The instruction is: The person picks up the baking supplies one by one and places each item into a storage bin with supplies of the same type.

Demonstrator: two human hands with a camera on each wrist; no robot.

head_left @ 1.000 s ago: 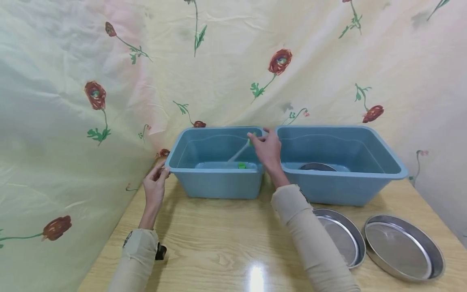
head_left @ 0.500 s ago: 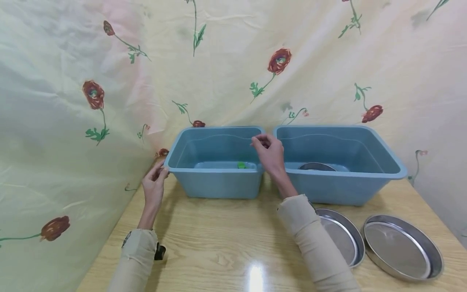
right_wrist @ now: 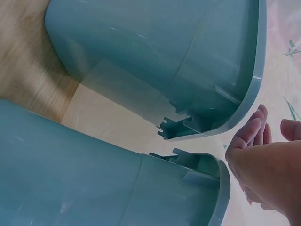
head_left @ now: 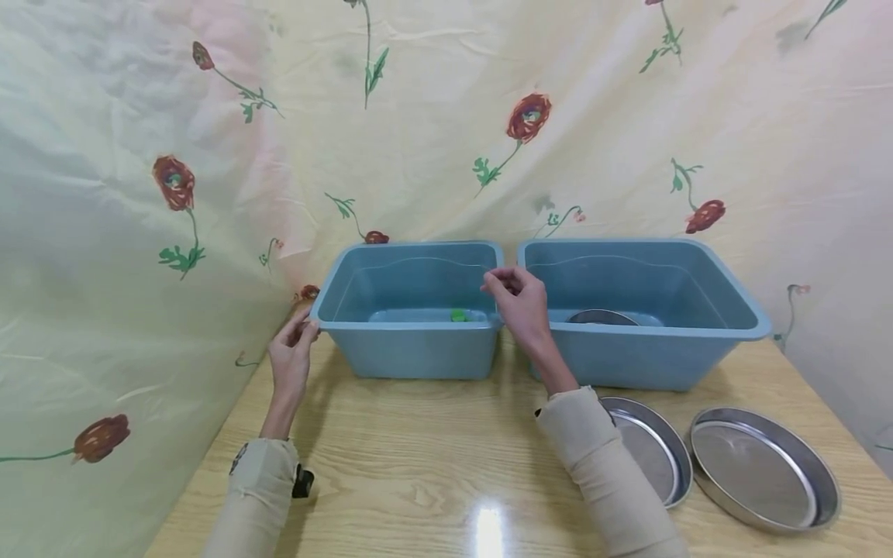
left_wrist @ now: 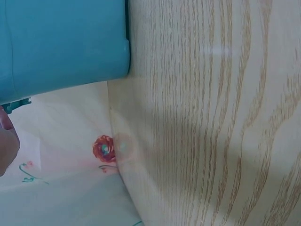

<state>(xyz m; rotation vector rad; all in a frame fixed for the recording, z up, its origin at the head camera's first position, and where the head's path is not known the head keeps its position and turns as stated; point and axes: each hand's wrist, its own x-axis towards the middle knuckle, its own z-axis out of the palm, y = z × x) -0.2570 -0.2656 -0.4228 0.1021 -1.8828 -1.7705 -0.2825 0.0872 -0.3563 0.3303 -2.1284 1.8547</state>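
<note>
Your left hand [head_left: 291, 360] is at the near left corner of the blue rectangular plastic tub on the left [head_left: 412, 350], pinching its rim between thumb and fingers. The left wrist view shows only a small part of that hand, at its edge, beside the tub's rim.

Your right hand [head_left: 522, 302] hangs over the right end of this tub and the narrow space beside it. Its fingers bend loosely, and the right wrist view shows a gap between them and the thumb, so the grip is slack and bare. The fingertips are near the left tub's rim; you cannot tell from here whether they touch it.

A small bright green item [head_left: 458, 315] lies on the left tub's floor, toward its right end; its shape is too small to make out. Just beside stands the larger-looking blue rectangular plastic tub on the right [head_left: 642, 360], with the grey curved edge of a metal piece [head_left: 603, 317] showing inside, partly hidden by the near wall.

In front of that tub, on the light wood-grain table [head_left: 405, 465], sit two shallow round silvery metal pans [head_left: 756, 469] side by side. Your beige right sleeve [head_left: 607, 480] partly covers the left one.
</note>
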